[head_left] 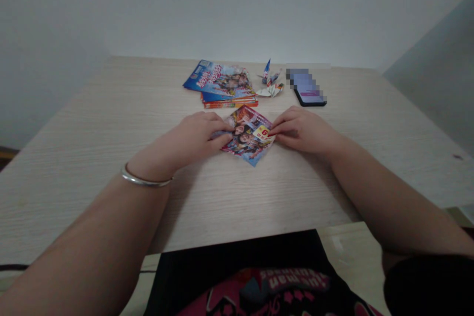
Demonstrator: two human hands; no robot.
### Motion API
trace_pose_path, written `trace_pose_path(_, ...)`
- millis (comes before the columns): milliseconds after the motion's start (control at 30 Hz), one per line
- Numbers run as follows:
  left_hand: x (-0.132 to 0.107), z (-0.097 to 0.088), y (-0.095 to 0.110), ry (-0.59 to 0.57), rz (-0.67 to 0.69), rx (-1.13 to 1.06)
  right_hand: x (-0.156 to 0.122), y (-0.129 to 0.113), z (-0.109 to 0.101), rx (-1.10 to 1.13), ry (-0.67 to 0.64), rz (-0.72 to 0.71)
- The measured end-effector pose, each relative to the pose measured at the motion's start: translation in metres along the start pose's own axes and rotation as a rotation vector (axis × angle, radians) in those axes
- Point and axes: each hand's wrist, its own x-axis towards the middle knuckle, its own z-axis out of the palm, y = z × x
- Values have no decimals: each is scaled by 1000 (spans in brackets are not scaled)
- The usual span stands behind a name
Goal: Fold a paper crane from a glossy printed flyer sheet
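Observation:
A square printed paper lies turned like a diamond on the table, one corner toward me. It carries colourful pictures and a yellow patch with a red figure. My left hand, with a silver bangle at the wrist, grips its left corner, fingertips on top. At the right corner, beside the yellow patch, my right hand pinches the sheet between thumb and fingers. The paper's outer corners are partly hidden under my fingers. Just beyond it sits a stack of printed leaflets, blue on top with orange edges below.
Folded paper cranes stand right of the stack. Farther right, a black phone lies face up with its screen lit. The pale wood-grain table meets a wall at its back edge. Its near edge is by my lap.

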Motion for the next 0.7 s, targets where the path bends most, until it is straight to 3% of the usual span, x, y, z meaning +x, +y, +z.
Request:
trace_pose_path(167, -1, -1, -2, -53, 38, 6, -1, 9, 0, 21, -6, 55)
trace_pose_path(467, -2, 13, -3, 38, 33, 186, 1, -1, 0, -62, 6, -44)
trace_pose_path(700, 1, 7, -4, 114, -58, -78, 3, -1, -2, -61, -15, 130)
